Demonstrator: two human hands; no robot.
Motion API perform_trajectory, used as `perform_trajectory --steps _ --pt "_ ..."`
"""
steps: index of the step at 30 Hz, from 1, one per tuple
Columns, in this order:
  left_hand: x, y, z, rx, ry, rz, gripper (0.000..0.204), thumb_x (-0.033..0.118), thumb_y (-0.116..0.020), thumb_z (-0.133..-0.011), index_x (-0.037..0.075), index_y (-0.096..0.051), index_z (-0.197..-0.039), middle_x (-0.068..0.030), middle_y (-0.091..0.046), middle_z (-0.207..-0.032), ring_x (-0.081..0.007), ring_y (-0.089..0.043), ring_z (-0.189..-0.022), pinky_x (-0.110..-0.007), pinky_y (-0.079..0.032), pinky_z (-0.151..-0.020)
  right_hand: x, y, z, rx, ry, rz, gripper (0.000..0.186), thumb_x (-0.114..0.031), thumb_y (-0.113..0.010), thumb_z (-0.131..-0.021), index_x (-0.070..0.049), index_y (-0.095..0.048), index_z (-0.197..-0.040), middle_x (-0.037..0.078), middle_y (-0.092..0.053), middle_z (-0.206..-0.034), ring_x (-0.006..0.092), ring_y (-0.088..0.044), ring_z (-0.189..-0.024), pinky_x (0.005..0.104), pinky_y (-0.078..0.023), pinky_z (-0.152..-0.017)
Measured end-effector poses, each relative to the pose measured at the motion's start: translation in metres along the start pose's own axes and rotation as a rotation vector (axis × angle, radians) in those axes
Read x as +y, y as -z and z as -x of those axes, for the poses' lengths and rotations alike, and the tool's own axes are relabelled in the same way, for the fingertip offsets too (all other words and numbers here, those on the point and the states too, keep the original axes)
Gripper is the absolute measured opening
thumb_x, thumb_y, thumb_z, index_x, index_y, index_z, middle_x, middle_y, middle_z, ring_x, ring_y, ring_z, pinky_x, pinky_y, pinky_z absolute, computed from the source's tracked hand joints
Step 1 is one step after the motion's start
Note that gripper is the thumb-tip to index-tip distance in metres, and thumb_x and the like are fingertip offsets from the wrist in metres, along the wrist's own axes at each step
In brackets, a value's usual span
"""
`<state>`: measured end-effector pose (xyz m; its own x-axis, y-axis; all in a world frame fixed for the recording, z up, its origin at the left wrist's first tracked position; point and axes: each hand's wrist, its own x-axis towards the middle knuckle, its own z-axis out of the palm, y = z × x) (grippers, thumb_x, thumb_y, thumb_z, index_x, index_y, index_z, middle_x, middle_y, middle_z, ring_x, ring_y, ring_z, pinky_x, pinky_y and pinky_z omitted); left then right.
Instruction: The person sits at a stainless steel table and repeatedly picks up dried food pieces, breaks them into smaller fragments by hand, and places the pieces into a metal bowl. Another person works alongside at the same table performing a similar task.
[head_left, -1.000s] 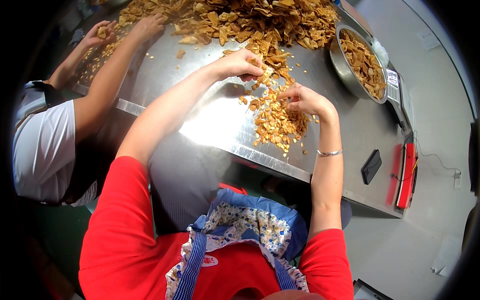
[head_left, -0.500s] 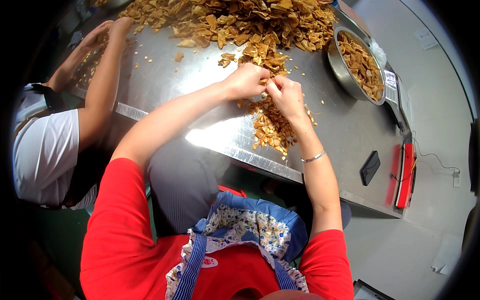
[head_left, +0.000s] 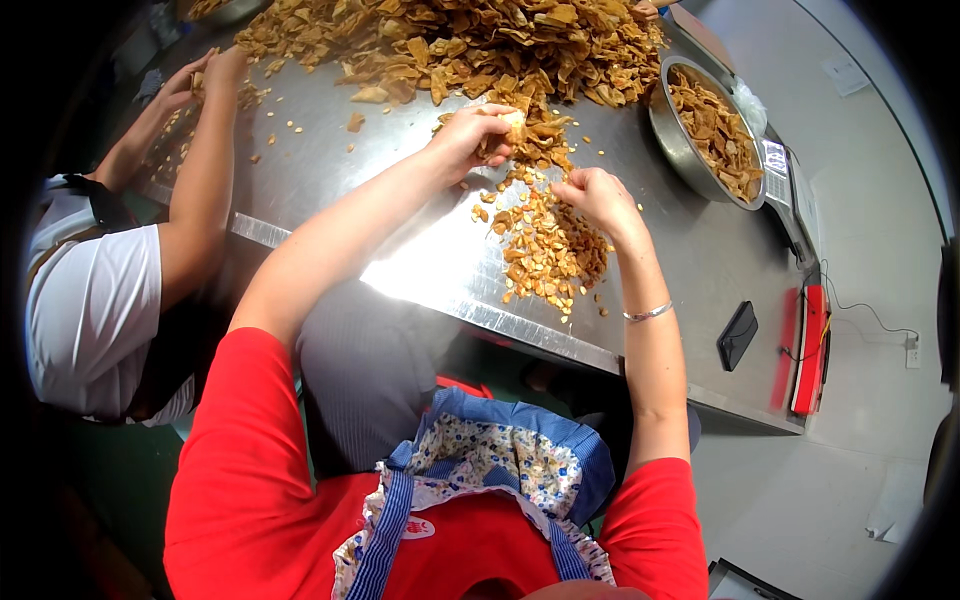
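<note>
My left hand (head_left: 468, 140) is closed around a dried brown slice (head_left: 515, 127), whose pale side shows past the fingertips. To the right and a little nearer, my right hand (head_left: 603, 205) has its fingers pinched together; whether anything small is between them is hidden. Below both hands lies a small pile of brown bits and pale yellow seeds (head_left: 548, 255), stretching toward the table's near edge. Behind it, a tail of larger slices (head_left: 545, 140) joins the big heap of dried slices (head_left: 490, 45) at the far side.
On the right stands a steel bowl (head_left: 683, 150) of slices, beside a scale (head_left: 785, 185). A black phone (head_left: 738, 335) and a red box-like object (head_left: 812, 350) are at the metal table's (head_left: 680, 270) right end. At left, a co-worker's hands (head_left: 215, 75) work over scattered bits.
My hands, together before, have parted: the left drew back leftward with the slice, the right moved right and nearer me. More of the small pile now shows between them.
</note>
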<state>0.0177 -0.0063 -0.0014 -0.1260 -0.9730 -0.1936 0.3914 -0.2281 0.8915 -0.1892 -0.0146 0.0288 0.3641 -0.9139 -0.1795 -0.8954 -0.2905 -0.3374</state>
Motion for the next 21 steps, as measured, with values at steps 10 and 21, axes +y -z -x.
perform_trajectory --steps 10,21 --pt "0.002 0.001 -0.005 -0.13 0.175 0.336 0.018 0.014 -0.052 -0.08 0.007 -0.044 -0.094 -0.0147 -0.056 -0.094 -0.0231 -0.058 -0.087 -0.034 -0.051 -0.068 0.015 -0.005 -0.089 0.393 0.06 -0.209 0.026 -0.023 -0.061 -0.074 -0.008 -0.062 -0.095 0.011 -0.064 -0.087 0.0239 -0.06 -0.086 0.0332 -0.046 -0.076" --pt "-0.006 -0.011 0.005 -0.205 0.181 0.186 0.012 0.018 -0.058 -0.081 0.009 -0.052 -0.086 0.0003 -0.054 -0.074 -0.0093 -0.051 -0.064 -0.024 -0.042 -0.057 -0.01 -0.018 -0.019 0.753 0.462 -0.548 0.011 -0.002 -0.06 -0.071 -0.001 -0.058 -0.082 0.007 -0.056 -0.081 0.0144 -0.057 -0.068 0.0241 -0.047 -0.06"
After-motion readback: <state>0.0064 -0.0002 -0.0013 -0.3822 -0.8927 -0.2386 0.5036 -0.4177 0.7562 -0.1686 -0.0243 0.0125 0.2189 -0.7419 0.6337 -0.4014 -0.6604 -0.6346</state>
